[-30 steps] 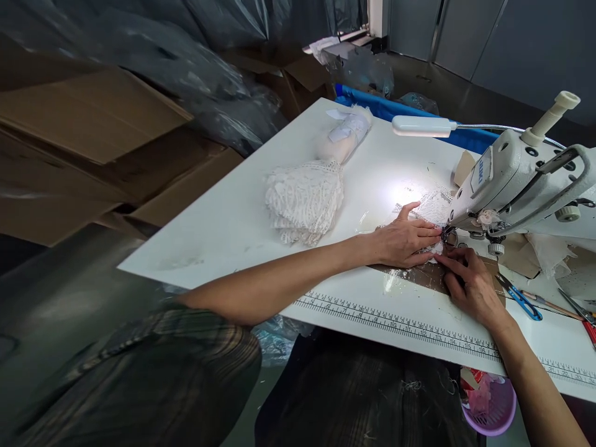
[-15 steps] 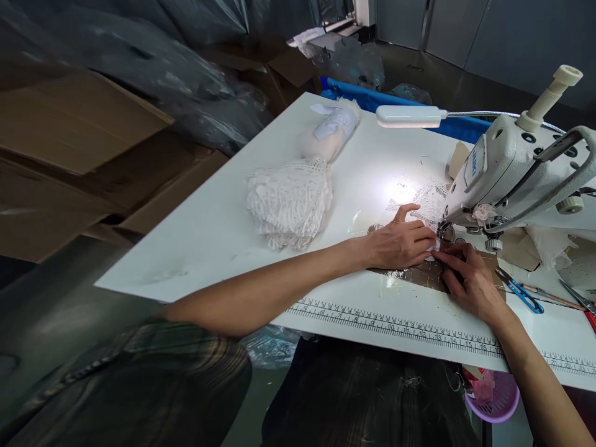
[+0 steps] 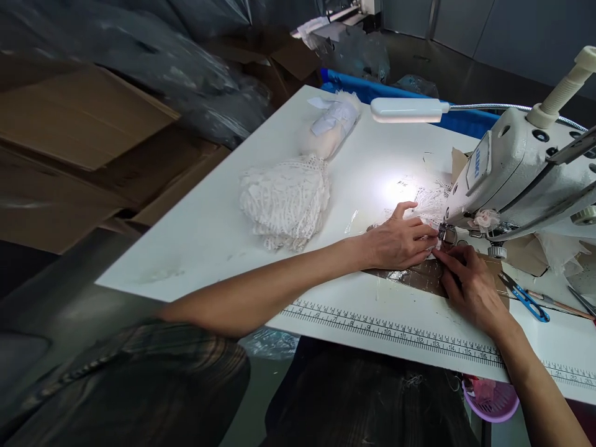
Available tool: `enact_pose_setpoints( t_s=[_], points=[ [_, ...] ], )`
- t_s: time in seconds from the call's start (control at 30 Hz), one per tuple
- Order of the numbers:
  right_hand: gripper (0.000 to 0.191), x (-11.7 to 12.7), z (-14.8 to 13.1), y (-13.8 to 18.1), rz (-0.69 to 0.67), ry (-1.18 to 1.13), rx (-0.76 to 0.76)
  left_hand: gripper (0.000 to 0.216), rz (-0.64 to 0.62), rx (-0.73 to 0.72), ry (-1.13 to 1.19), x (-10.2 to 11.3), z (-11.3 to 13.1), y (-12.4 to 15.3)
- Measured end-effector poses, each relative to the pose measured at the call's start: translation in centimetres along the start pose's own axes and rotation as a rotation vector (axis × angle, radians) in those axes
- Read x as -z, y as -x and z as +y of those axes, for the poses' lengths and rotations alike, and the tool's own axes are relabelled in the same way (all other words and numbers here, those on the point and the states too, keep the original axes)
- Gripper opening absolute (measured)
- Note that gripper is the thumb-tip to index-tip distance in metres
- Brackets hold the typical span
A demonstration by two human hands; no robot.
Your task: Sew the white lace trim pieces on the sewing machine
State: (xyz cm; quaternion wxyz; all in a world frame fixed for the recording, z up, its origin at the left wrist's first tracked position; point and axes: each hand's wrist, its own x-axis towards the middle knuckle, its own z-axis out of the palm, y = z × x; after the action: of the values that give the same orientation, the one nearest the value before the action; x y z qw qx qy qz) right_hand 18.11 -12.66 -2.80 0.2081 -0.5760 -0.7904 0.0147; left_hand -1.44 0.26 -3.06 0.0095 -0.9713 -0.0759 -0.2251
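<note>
A piece of white lace [image 3: 432, 197] lies under the head of a white sewing machine [image 3: 507, 164], by its presser foot [image 3: 447, 234]. My left hand [image 3: 403, 243] rests palm down over the lace, its near fingers closed on the fabric's edge and one far finger lifted away. Close to those fingertips, my right hand [image 3: 472, 282] pinches the near edge of the same lace with thumb and forefinger. The small bit of fabric between the hands is mostly covered by fingers. Brown tape-covered board [image 3: 426, 276] lies beneath both hands.
Stacked white lace pieces [image 3: 286, 202] and a tied fabric bundle [image 3: 333, 127] lie left on the white table [image 3: 200, 248]. A lamp [image 3: 407, 110] hangs above. Blue thread snips [image 3: 526, 298] lie right. A printed ruler [image 3: 391, 329] follows the front edge; a purple basket [image 3: 496, 406] sits below.
The camera view has shifted slightly, bringing the machine nearer the right edge. Both hands stay on the lace by the presser foot, with hardly any movement.
</note>
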Motion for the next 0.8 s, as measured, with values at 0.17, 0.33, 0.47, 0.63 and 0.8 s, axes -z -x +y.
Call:
enact_pose_setpoints(
  t_s=[0.17, 0.33, 0.47, 0.63, 0.8],
  points=[
    [0.041, 0.3, -0.1, -0.3, -0.039, 0.066, -0.009, 0.027, -0.041, 0.054, 0.009, 0.0, 0.0, 0.0],
    [0.042, 0.4, -0.2, -0.7, -0.071, 0.079, -0.057, 0.029, -0.057, 0.141, -0.065, -0.3, 1.3, -0.3],
    [0.043, 0.4, 0.2, -0.5, -0.050, -0.075, -0.078, 0.030, -0.045, 0.230, -0.136, -0.6, 2.4, -0.8],
    [0.043, 0.5, 1.3, 0.3, 0.069, -0.314, -0.241, 0.032, -0.078, 0.299, -0.141, -0.8, 2.8, -1.3],
    [0.041, 0.2, 1.7, 0.6, 0.119, -0.334, -0.309, 0.030, -0.063, 0.297, -0.107, -0.6, 2.2, -1.5]
  ],
)
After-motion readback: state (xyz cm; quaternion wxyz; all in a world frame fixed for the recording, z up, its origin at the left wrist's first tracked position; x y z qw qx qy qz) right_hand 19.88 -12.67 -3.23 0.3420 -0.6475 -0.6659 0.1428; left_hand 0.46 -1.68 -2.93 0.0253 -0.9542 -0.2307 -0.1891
